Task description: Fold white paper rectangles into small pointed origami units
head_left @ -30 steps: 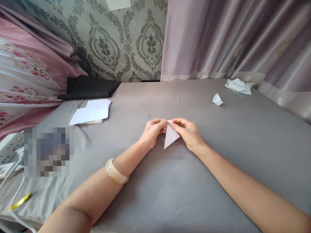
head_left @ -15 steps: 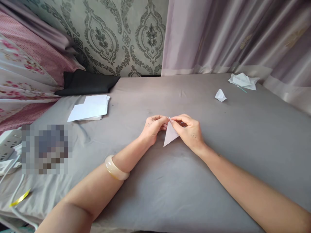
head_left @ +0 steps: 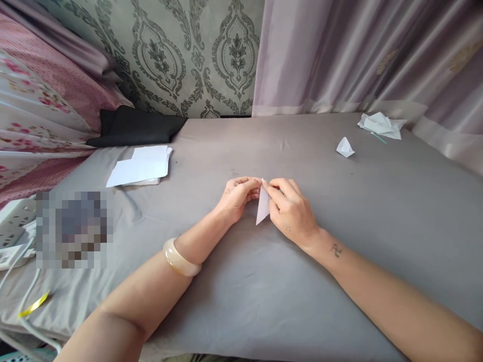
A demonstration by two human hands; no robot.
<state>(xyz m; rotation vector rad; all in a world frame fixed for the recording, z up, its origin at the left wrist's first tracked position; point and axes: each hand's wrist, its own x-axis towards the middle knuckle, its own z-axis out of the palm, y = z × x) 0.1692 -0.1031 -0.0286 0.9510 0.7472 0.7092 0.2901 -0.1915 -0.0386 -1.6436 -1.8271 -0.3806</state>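
Note:
A folded piece of white paper (head_left: 263,205) is held up between my two hands over the middle of the grey-covered surface (head_left: 241,296). Its lower part hangs down to a sharp point. My left hand (head_left: 241,195) pinches the paper near its top tip, thumb against fingers. On the other side, my right hand (head_left: 292,206) is closed on the top and right edge, its fingers covering part of the paper. A pale bangle (head_left: 181,259) circles my left forearm.
Left lies a stack of white paper (head_left: 141,168), with black cloth (head_left: 139,125) behind. At right are a folded paper piece (head_left: 345,148), several loose papers (head_left: 381,125) and a thin green stick (head_left: 378,138). A power strip (head_left: 15,221), cables and a yellow strip (head_left: 34,304) lie at near left.
My right hand has turned, so its back and inner wrist show more. Less of the paper's face is visible now, and it looks narrower. My left hand keeps its pinch.

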